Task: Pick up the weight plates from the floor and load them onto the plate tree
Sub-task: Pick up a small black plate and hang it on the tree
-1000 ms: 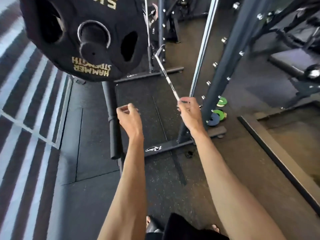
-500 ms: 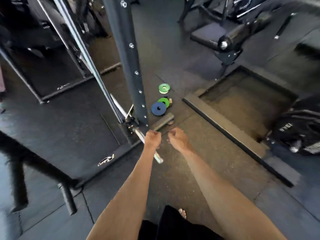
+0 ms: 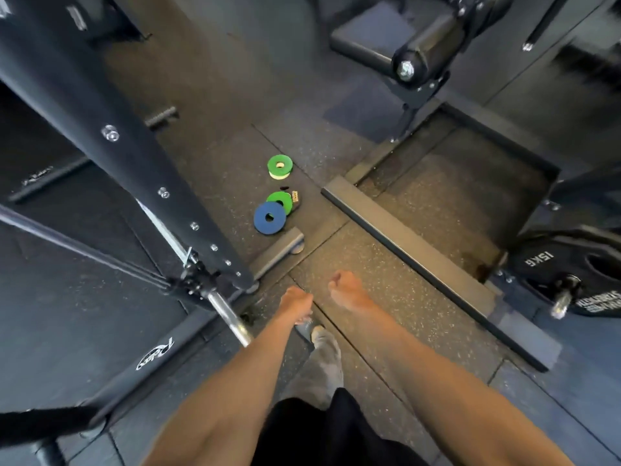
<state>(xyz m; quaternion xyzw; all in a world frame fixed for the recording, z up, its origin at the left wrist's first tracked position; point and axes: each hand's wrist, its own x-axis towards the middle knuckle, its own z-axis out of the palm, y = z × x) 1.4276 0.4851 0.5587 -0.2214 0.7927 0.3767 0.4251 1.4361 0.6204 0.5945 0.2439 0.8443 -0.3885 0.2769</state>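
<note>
Rubber floor (image 3: 386, 264): blue plate (image 3: 270, 217) lies flat.

1. We see the large black 15KG plate (image 3: 578, 284) cut off by the right edge.
2. The round blue plate (image 3: 270, 217) overlaps a green plate (image 3: 282, 200), hiding part of it.
3. Our curled left hand (image 3: 295, 306) and right hand (image 3: 346, 290) hide their fingers.

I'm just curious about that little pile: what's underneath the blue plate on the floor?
The blue plate lies partly on a green plate, covering its near edge. Beyond that one a small dark item peeks out, too small to identify. Anything else under the blue plate is hidden.
</note>
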